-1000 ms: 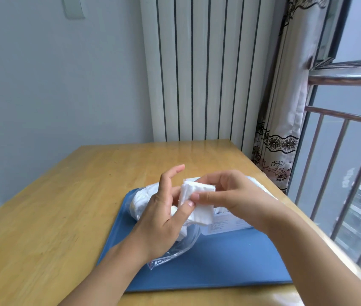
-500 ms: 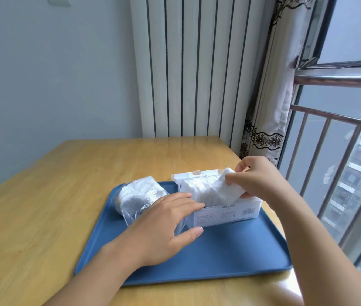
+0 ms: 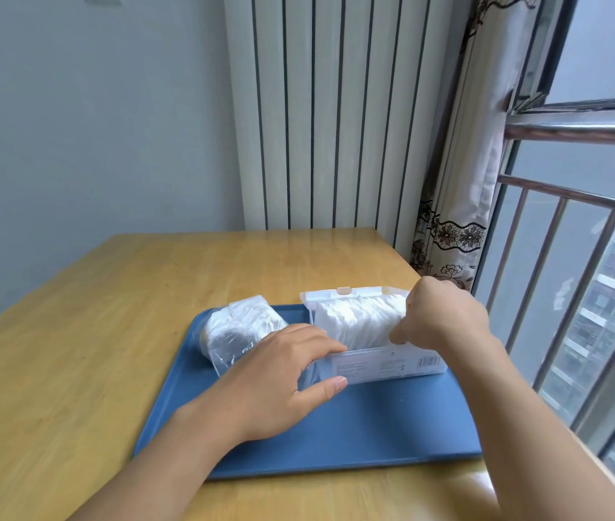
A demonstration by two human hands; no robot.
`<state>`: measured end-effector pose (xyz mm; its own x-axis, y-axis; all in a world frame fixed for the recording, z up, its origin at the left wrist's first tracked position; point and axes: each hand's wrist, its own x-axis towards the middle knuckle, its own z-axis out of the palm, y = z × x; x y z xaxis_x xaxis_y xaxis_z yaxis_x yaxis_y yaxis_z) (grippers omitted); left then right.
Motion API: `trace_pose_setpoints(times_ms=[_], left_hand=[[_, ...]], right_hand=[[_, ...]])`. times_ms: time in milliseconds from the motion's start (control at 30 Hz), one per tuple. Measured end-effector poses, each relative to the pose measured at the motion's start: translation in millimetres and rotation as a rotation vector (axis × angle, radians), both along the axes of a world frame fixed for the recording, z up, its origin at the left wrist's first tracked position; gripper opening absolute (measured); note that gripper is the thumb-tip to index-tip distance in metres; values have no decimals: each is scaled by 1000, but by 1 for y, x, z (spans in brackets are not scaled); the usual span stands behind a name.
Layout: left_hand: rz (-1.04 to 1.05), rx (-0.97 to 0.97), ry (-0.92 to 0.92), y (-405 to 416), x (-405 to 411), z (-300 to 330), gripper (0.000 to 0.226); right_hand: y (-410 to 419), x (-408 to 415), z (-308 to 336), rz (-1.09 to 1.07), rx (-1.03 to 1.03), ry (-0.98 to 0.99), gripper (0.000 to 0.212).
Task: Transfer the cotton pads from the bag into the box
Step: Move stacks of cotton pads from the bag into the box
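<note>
I see a big wooden worktop [image 3: 72, 370] with a blue tray [image 3: 373, 426] on it. The white box [image 3: 384, 364] stands open on the tray, and the clear bag [image 3: 240, 330] lies just beside it. A second ago both hands held a few cotton pads [image 3: 358, 323] up in the air. Now those pads stand in the box. My left hand [image 3: 283, 374] rests flat, fingers straight, against the box's near end. My right hand [image 3: 445, 319] is curled down at the pads; I cannot tell if it pinches any. The bag looks partly full, so more trips are needed.
</note>
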<state>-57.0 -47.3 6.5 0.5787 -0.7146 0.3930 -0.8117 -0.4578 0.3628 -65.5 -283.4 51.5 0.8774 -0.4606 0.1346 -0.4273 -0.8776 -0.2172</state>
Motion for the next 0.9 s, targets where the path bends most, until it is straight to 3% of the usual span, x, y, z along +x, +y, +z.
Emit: trace_pose_setpoints(times_ms=[133,233,367,433,533,600,700,800,900], left_hand=[[7,2,11,0,0,-1,39],[9,-1,7,0,2,-1,38],[32,-22,11,3,4,-2,36],[37,-20,11,2,6,-3,36],[37,-15,2,2,7,-3,35],[36,-21,-3,3,8,-3,34],[32,-26,-19,3,7,-2,31],[7,-68,77,3,2,1,39],[3,-378,239,12,0,16,44]], right_hand=[[-1,1,-4,26,13,0,32],[-15,-2,3,151,241,-79,50],[-16,-21,28,406,554,-373,50],[2,-28,32,516,632,-184,61],[24,-28,20,470,358,192,72],[26,-26,17,368,276,297,75],[18,-24,19,255,279,386,88],[16,-25,18,358,293,426,85],[19,-25,18,558,418,126,53]])
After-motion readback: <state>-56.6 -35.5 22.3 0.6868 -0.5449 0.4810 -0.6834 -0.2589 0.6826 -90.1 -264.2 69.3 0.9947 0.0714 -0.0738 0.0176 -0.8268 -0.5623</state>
